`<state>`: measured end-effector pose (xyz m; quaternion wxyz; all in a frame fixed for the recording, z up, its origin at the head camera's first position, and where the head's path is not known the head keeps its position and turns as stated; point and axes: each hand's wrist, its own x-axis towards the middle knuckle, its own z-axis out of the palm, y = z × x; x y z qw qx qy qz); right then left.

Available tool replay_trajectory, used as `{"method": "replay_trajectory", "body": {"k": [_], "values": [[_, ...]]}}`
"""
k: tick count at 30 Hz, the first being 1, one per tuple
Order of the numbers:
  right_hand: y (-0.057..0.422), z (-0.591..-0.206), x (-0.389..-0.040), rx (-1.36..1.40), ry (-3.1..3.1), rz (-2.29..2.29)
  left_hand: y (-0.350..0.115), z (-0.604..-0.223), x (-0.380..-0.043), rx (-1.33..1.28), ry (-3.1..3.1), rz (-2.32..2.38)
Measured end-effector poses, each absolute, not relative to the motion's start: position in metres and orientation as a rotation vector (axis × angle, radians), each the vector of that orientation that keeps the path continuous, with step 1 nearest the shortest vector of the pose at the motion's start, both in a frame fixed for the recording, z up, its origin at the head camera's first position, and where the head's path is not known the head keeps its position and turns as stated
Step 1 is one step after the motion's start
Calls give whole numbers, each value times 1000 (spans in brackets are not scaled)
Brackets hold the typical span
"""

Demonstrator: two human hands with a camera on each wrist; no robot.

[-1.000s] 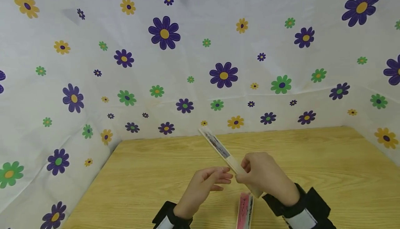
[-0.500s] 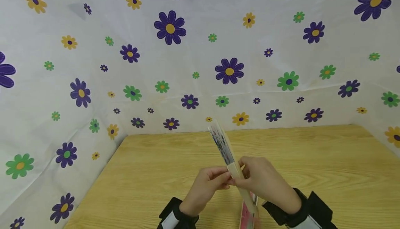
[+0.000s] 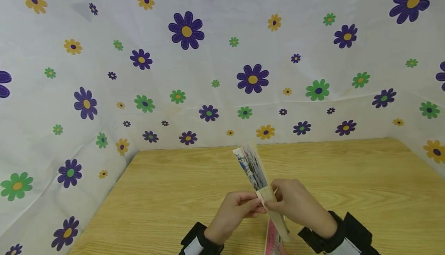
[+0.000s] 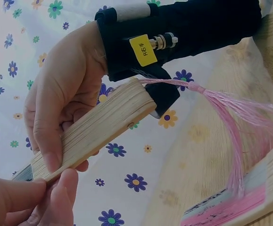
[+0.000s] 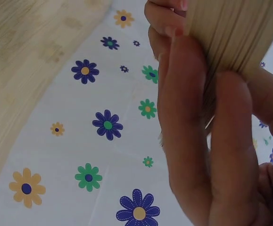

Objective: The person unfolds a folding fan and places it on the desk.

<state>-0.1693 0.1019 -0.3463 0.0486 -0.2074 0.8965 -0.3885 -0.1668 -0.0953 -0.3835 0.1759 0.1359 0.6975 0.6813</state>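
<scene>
A folding fan (image 3: 255,172) with pale wooden ribs and a printed leaf is held tilted over the table, its leaf end slightly spread. My right hand (image 3: 297,204) grips it from the right, thumb in front of the ribs. From the left, my left hand (image 3: 236,212) pinches the edge of the ribs with thumb and fingers. In the left wrist view, the ribs (image 4: 103,125) and the rivet show, and a pink tassel (image 4: 228,110) hangs from the rivet end. A second, pink folding fan (image 3: 272,239) lies on the table beneath, partly hidden.
The wood-grain table (image 3: 167,193) spreads out around both hands. A white flower-patterned cloth (image 3: 215,62) stands behind it and along both sides. Black bands with camera mounts (image 3: 199,239) wrap my wrists.
My left hand has come up and now pinches the fan's edge. The fan has turned more upright and its leaf end has spread slightly. My right hand keeps its grip.
</scene>
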Motion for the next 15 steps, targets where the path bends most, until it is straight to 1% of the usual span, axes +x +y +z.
{"method": "replay_trajectory", "body": {"k": [15], "values": [[105, -347, -171, -632, 2774, -1205, -94, -381, -168, 298, 2044, 1887]]}}
